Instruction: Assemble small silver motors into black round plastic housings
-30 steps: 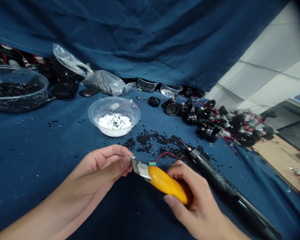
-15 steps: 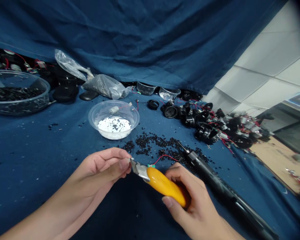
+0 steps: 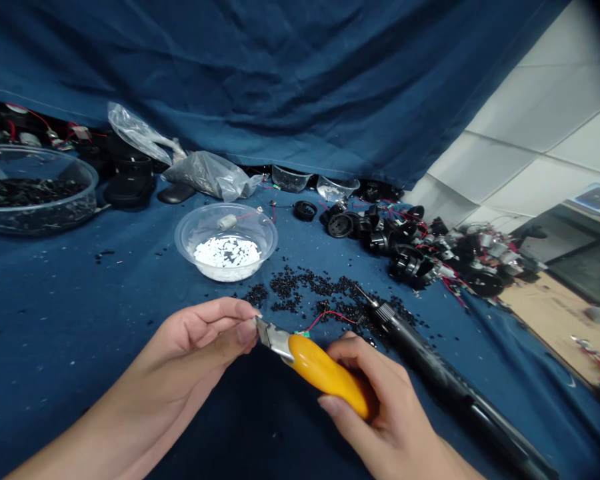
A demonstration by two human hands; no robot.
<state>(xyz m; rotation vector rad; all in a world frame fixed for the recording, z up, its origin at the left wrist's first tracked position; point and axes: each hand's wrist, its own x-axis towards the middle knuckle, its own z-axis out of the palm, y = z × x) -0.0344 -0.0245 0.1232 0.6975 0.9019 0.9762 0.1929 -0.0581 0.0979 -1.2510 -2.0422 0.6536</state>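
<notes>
In the head view my right hand (image 3: 380, 400) is wrapped round the yellow handle of a utility knife (image 3: 325, 373), whose metal tip points up and to the left. The thumb and fingers of my left hand (image 3: 205, 353) are pinched together at that tip. A small pale bit shows at the pinch, too small to name. Just behind the knife lies a green circuit board (image 3: 301, 333) with a red wire. Beyond my hands stands a clear bowl (image 3: 183, 233) holding white pieces and a small motor (image 3: 227, 222).
Small black screws or pellets (image 3: 305, 287) lie scattered behind my hands. To the right rests a black electric screwdriver (image 3: 440, 373). Further back is a heap of black housings and wired motors (image 3: 405, 257). A large clear tub (image 3: 40, 213) and a plastic bag (image 3: 210, 173) are at left.
Both hands and the knife have shifted very slightly left in the picture. The pinch and the grip look the same.
</notes>
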